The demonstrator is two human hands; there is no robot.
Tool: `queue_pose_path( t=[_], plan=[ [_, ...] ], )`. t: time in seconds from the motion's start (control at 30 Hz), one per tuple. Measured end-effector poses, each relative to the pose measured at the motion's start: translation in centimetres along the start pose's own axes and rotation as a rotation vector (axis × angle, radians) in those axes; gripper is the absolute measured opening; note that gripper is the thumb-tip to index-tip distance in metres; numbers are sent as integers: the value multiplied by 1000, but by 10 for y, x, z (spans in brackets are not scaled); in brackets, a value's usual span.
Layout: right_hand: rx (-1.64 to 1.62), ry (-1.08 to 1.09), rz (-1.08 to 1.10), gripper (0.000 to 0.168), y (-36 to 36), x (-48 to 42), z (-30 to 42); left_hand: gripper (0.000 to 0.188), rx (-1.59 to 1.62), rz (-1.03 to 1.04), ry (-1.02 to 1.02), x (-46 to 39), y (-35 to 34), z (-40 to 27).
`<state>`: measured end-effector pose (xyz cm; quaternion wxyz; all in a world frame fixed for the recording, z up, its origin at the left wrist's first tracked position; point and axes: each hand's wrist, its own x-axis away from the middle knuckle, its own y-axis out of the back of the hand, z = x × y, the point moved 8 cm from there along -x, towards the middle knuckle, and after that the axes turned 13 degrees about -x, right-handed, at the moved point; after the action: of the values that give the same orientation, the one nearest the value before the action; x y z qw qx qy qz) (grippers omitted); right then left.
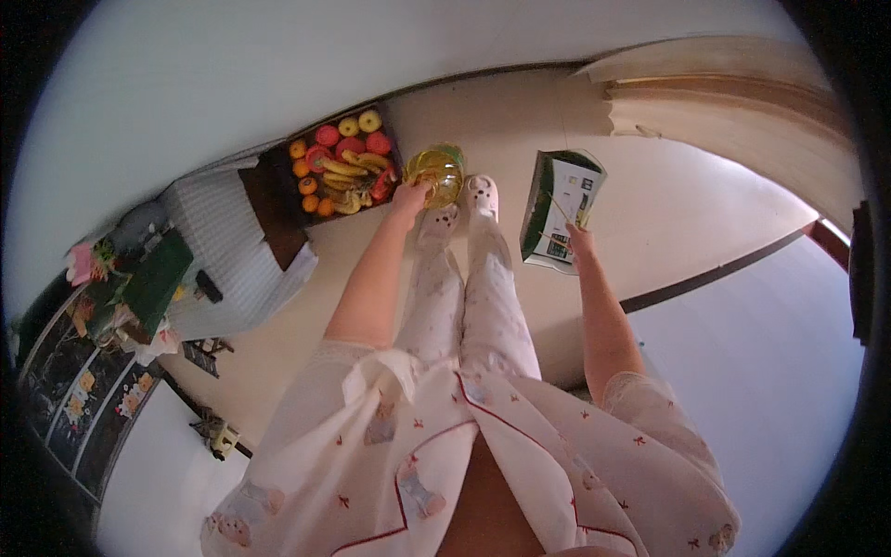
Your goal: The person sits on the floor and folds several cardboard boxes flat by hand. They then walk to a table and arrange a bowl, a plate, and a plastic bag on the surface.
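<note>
My left hand (415,196) is closed around the neck or handle of a large clear plastic bottle of yellow liquid (445,170), which looks like cooking oil. That bottle hangs beside a box of fruit, above my slippers. In my right hand (579,240) are the thin yellow cord handles (558,211) of a green and white printed carton (574,188). The carton hangs tilted to the right of my feet and bears writing. Close to my left hand, the fruit box (259,218) holds bananas (344,170), oranges (308,186), yellow-green apples or pears (369,121) and red fruit (327,135).
A table with a grey-white checked cloth (216,209) stands at the left, with a dark green thing (163,278) and other clutter beyond. A small dark stool (209,351) is behind it. Beige curtains (724,90) hang at the upper right, over the pale tiled floor (668,202).
</note>
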<state>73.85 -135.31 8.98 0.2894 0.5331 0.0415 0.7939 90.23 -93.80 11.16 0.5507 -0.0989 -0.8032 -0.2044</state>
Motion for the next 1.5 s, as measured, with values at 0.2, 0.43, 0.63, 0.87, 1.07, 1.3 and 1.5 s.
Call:
queue_pose_path(
  t=[0.2, 0.43, 0.63, 0.87, 1.07, 1.3, 1.5],
  plan=[
    [370, 129, 95, 39, -91, -90, 62, 20, 34, -120, -1, -65, -23, -44],
    [306, 280, 269, 39, -145, -85, 112, 33, -67, -191, 109, -71, -14, -52],
    [464, 344, 256, 39, -115, -23, 142, 39, -266, -256, 30, -40, 23, -63],
    [365, 242, 138, 35, -108, -44, 137, 19, 186, -133, 135, -29, 22, -85],
    [586, 163, -6, 37, -77, -69, 119, 20, 137, -99, 127, -108, 6, -53],
    [674, 162, 90, 42, -118, -96, 114, 39, 114, -115, 167, -130, 24, -66],
    [434, 133, 191, 41, -176, -75, 136, 55, 5, -140, 204, -139, 32, -87]
  ],
)
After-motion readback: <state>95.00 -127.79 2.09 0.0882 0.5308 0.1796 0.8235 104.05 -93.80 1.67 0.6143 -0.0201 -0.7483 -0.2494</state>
